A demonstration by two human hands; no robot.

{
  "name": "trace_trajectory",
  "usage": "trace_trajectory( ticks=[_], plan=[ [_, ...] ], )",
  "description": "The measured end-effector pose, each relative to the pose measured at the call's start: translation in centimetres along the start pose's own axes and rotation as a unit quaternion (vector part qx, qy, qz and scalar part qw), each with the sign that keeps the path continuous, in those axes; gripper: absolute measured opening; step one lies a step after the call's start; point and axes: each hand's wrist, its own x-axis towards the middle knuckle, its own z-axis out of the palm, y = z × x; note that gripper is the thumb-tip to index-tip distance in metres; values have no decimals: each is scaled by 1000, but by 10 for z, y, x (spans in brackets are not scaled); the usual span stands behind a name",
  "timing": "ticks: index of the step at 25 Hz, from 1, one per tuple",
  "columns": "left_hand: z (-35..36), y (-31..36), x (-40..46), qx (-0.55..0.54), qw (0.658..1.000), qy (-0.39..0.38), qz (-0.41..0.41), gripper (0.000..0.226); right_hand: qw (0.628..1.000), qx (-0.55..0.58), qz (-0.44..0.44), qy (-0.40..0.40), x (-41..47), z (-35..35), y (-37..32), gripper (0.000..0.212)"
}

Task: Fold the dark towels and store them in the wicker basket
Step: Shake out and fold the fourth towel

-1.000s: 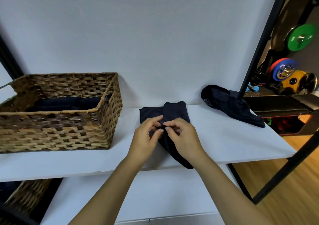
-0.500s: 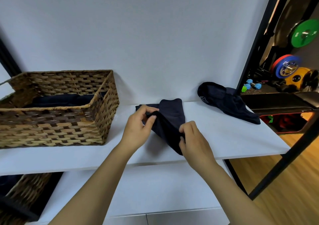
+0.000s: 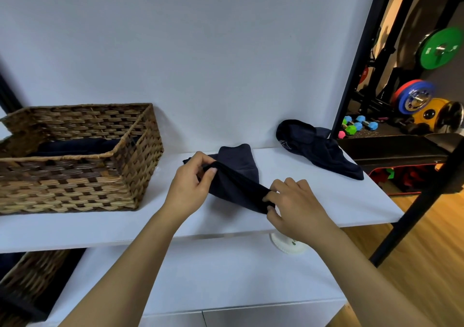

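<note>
A person works at a white table (image 3: 326,201) set against a pale wall, both bare hands pinching a dark towel (image 3: 238,176) that lies near the middle of the surface. The left hand (image 3: 190,188) grips the towel's far-left edge between thumb and fingers, lifting a fold off the table, while the right hand (image 3: 296,206) pinches the near-right end of the same raised edge, so the cloth stretches in a taut ridge between the two. The rest of the towel spreads flat behind the ridge toward the wall. To the left stands a wicker basket (image 3: 75,188), well apart from the hands, with dark cloth (image 3: 77,146) already lying inside it. At the far right of the table, against the wall and beside a black frame post (image 3: 356,58), a second dark towel (image 3: 316,146) sits in a loose, unfolded heap. Below the table edge, a small white round object (image 3: 286,245) shows partly behind the right wrist on a lower white shelf (image 3: 200,276). Coloured weight plates (image 3: 414,95) and small dumbbells (image 3: 359,124) are visible on the floor beyond the frame at right.
</note>
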Motion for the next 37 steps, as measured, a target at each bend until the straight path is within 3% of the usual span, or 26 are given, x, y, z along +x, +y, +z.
trace_trajectory(
  ticks=[7,9,14,18,21,29,34,37],
  plan=[
    [8,7,-12,16,1000,-25,4,18,997,-66,6,-28,1,9,10,10],
    [10,10,-14,6,999,-32,-2,18,996,-86,22,-16,1,16,9,14],
    [10,15,-19,3,999,-36,-27,14,998,-50,-5,-28,-5,18,13,4],
    [12,15,-24,9,998,-59,-16,15,993,-56,-4,-108,-7,16,15,24],
    [15,15,-26,13,997,-72,-12,16,992,-44,-15,-118,-9,20,14,27],
    [18,2,-34,-12,996,-69,-55,14,999,-37,-25,5,-25,40,15,3],
    [22,-5,-38,-33,994,-63,-85,11,996,39,-14,73,-25,36,7,12],
    [21,-17,-41,-64,988,-39,-132,11,995,73,-14,60,-32,28,8,15]
  ],
)
